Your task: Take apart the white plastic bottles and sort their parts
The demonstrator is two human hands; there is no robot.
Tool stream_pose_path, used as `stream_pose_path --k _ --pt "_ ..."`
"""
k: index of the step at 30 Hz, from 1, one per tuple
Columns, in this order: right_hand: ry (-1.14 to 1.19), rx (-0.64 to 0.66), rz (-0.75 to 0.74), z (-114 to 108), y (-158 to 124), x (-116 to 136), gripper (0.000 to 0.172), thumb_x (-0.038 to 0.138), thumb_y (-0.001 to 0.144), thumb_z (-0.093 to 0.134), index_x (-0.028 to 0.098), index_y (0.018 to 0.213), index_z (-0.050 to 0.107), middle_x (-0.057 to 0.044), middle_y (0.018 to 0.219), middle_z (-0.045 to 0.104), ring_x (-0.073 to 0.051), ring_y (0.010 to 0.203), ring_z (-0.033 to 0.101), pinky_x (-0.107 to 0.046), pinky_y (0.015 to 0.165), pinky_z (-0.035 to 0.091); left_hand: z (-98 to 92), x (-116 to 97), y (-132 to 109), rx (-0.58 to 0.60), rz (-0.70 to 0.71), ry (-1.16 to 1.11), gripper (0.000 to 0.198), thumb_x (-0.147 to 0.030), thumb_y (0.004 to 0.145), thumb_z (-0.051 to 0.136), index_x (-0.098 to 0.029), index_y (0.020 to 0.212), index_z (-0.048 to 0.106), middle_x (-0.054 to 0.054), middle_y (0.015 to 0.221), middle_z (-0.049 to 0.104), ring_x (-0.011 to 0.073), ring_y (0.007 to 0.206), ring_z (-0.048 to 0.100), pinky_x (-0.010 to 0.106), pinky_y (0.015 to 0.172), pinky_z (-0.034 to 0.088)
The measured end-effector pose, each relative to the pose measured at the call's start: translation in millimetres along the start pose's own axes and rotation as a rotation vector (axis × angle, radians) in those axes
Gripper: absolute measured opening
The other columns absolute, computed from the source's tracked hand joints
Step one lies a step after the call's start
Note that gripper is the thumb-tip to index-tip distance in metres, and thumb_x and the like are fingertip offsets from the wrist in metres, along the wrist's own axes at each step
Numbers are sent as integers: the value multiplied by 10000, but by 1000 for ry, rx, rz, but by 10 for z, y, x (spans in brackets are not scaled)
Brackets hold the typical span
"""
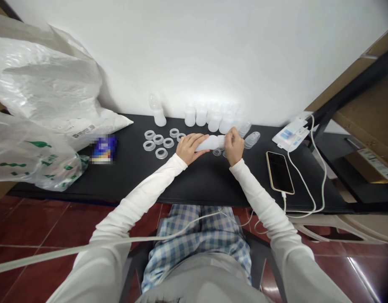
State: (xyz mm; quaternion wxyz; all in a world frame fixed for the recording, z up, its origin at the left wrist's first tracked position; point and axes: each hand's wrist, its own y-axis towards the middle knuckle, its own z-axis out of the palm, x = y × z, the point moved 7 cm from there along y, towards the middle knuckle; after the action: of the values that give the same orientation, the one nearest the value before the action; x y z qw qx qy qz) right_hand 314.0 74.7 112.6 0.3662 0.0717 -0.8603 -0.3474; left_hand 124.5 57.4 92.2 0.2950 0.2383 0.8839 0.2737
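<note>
My left hand (190, 148) is wrapped round the body of a white translucent baby bottle (210, 143), which lies on its side just above the black table. At the bottle's neck end, the fingers of my right hand (234, 147) are pinched closed; whatever small part they cover is hidden. Several clear collar rings (161, 153) are spread to the left of my left hand. A few more clear pieces (217, 152) show beneath the bottle. Clear dome caps (252, 139) lie right of my right hand. Behind stand several white bottles (190, 116), and one with a clear cap (159, 115) stands apart.
Large plastic bags (45, 84) fill the left end of the black table (133, 176), with a blue packet (104, 149) beside them. On the right lie a phone (279, 172) on a charging cable (303, 185) and a white-blue package (290, 134). A white wall (194, 50) rises behind.
</note>
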Motion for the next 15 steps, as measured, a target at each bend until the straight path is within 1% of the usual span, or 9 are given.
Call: stream_pose_path --k 2,4,6,8,9,10,12,14,15 --pt "19 26 -36 31 -21 24 353 437 1016 289 226 868 530 -19 688 599 -183 620 576 -303 609 428 -43 60 16 -32 -27 48 497 -577 868 608 -257 1245 663 114 1250 692 331 1217 554 435 1001 390" --pt "17 72 -98 72 -76 64 360 471 1021 275 223 972 530 -26 767 640 -172 647 603 -285 597 421 -101 149 26 -72 -81 95 453 -533 889 596 -250 1239 645 116 1273 683 343 1226 523 467 1015 383" --pt "9 111 -163 109 -148 105 381 490 1025 251 217 1115 501 -29 837 659 -154 640 602 -268 575 406 -176 257 38 -119 -144 124 456 -513 889 601 -227 1245 615 132 1279 674 348 1191 526 490 1016 395" --pt "0 126 -217 132 -203 137 392 467 1033 230 206 1221 455 -35 889 659 -141 637 587 -262 576 403 -278 393 57 -186 -229 134 505 -525 861 637 -204 1247 583 151 1263 663 344 1160 539 494 1026 410" --pt "-18 136 -254 148 -221 160 379 438 1036 234 200 1226 460 -43 908 655 -142 662 586 -268 600 411 -336 473 68 -224 -280 135 530 -534 845 656 -197 1244 569 156 1252 655 341 1155 543 491 1034 416" --pt "-57 154 -300 173 -234 189 355 405 1036 252 195 1188 494 -53 916 651 -150 704 586 -280 637 417 -395 558 82 -260 -333 136 543 -539 835 668 -193 1239 556 157 1243 645 336 1156 546 486 1040 422" --pt "-203 209 -401 250 -252 247 317 345 1025 305 188 1033 581 -77 898 641 -182 789 574 -319 718 405 -494 745 119 -311 -440 139 527 -519 837 673 -192 1226 534 154 1237 614 326 1162 552 480 1048 433" --pt "-374 270 -475 344 -269 277 324 312 1010 351 181 901 627 -96 871 630 -210 824 547 -353 755 364 -555 943 168 -324 -533 149 492 -458 841 685 -186 1214 520 159 1253 568 321 1190 550 476 1062 436" --pt "-443 296 -490 385 -276 277 332 304 1006 363 178 878 643 -101 868 626 -216 827 534 -362 760 344 -571 1040 196 -323 -573 154 480 -416 836 697 -180 1213 516 168 1269 539 319 1218 541 468 1076 433"
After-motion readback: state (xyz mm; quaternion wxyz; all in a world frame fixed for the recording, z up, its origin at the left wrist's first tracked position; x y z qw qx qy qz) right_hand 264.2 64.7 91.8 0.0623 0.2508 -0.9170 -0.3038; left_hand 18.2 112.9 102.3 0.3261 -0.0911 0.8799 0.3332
